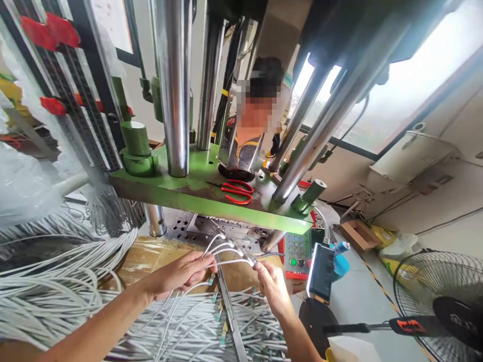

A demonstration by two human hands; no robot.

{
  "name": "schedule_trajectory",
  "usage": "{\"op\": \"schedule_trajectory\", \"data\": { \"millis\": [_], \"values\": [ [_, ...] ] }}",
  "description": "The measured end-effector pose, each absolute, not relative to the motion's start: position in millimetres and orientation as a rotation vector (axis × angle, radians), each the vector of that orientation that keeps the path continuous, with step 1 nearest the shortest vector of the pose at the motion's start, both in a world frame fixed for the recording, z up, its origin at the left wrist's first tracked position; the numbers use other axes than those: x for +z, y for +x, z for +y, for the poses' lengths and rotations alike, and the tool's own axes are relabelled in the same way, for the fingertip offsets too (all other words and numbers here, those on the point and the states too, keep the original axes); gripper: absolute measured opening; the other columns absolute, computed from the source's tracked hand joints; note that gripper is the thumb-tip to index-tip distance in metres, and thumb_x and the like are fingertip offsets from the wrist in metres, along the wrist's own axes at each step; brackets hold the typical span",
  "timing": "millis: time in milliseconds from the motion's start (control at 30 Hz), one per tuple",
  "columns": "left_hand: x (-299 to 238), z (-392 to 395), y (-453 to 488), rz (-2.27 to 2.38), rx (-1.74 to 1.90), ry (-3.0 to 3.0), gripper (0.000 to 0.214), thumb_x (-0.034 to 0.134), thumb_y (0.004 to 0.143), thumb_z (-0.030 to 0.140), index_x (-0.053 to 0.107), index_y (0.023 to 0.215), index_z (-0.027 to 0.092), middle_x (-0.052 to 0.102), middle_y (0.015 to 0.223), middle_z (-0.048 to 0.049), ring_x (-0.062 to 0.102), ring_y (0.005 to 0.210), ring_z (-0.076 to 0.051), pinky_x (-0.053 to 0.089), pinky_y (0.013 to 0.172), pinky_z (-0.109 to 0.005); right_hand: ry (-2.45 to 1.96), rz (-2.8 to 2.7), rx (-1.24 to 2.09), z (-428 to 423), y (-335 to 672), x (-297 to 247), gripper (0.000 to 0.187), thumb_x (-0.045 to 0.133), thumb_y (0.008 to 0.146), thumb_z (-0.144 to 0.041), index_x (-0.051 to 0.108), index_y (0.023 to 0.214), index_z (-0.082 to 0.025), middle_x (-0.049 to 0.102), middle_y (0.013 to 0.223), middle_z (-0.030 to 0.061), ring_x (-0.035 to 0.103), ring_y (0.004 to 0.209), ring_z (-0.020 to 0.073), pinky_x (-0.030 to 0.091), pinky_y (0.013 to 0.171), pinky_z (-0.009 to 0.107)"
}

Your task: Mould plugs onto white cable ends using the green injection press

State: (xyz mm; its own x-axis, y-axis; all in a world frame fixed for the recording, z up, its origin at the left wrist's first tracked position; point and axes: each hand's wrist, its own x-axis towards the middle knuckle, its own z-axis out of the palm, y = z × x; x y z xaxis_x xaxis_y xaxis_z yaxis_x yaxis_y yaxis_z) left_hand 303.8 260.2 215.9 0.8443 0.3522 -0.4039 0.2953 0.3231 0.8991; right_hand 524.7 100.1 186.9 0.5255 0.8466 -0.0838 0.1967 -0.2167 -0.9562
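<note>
My left hand (186, 271) is closed around several thin white cables (222, 250) in front of the green press. From it the cables curve right to a narrow metal strip (234, 245), where their ends sit in a row. The strip slants from the press opening down toward my right hand (269, 282), whose thumb and fingers pinch its near end beside the last cable end. Just below my hands, a long metal rail (230, 306) lies across a heap of white cables (181, 327) with small green-tipped ends.
Red-handled scissors (237, 192) lie on the green press plate (181, 188), between steel columns. A control box (296, 256) with buttons stands right of the press. A fan (441, 306) is at the lower right. Thick cable bundles (56, 271) fill the left side.
</note>
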Motion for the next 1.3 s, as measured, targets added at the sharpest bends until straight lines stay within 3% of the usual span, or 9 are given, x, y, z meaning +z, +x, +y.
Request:
{"op": "schedule_trajectory", "data": {
  "millis": [433,967,1067,1167,1300],
  "values": [
    [210,216,310,0.593,-0.046,1.456,0.064,0.047,0.078,0.076,0.06,0.094,0.015,0.032,0.056,0.007,0.023,0.052,-0.01,0.017,0.048,-0.025,-1.48,-0.644,1.029,46,515,180,0.042,0.058,0.08,-0.06,0.057,0.075,-0.018,0.022,0.051,-0.0115,0.012,0.043,0.0052,0.011,0.039,0.021],
    [222,206,304,0.533,-0.043,1.435,0.056,0.047,0.084,0.07,0.059,0.094,0.015,0.028,0.055,0.008,0.019,0.051,-0.01,0.013,0.048,-0.026,-1.504,-0.6,1.051,35,507,189,0.041,0.056,0.081,-0.061,0.055,0.072,-0.02,0.023,0.053,-0.0099,0.013,0.044,0.007,0.011,0.041,0.023],
    [229,194,302,0.52,0.008,1.424,0.061,0.045,0.081,0.075,0.059,0.092,0.016,0.026,0.055,0.0082,0.019,0.051,-0.011,0.013,0.048,-0.027,-1.681,-0.748,0.853,30,505,192,0.042,0.051,0.085,-0.061,0.055,0.069,-0.022,0.034,0.051,-0.006,0.028,0.044,0.0106,0.023,0.041,0.025],
    [232,170,289,0.478,-0.042,1.403,0.06,0.046,0.079,0.077,0.056,0.08,0.018,0.031,0.052,0.0067,0.024,0.048,-0.01,0.014,0.048,-0.028,-1.946,-1.02,0.424,25,501,184,0.042,0.046,0.089,-0.058,0.059,0.07,-0.023,0.058,0.064,0.0028,0.053,0.059,0.0176,0.041,0.058,0.028],
    [223,156,263,0.518,0.086,1.101,0.055,0.052,0.078,0.073,0.047,0.067,0.019,0.032,0.049,0.0066,0.022,0.044,-0.008,0.013,0.044,-0.026,-2.11,-1.174,0.152,23,506,155,0.05,0.036,0.093,-0.058,0.069,0.085,-0.021,0.07,0.079,0.0114,0.065,0.069,0.0233,0.046,0.061,0.03]
  ]
}}
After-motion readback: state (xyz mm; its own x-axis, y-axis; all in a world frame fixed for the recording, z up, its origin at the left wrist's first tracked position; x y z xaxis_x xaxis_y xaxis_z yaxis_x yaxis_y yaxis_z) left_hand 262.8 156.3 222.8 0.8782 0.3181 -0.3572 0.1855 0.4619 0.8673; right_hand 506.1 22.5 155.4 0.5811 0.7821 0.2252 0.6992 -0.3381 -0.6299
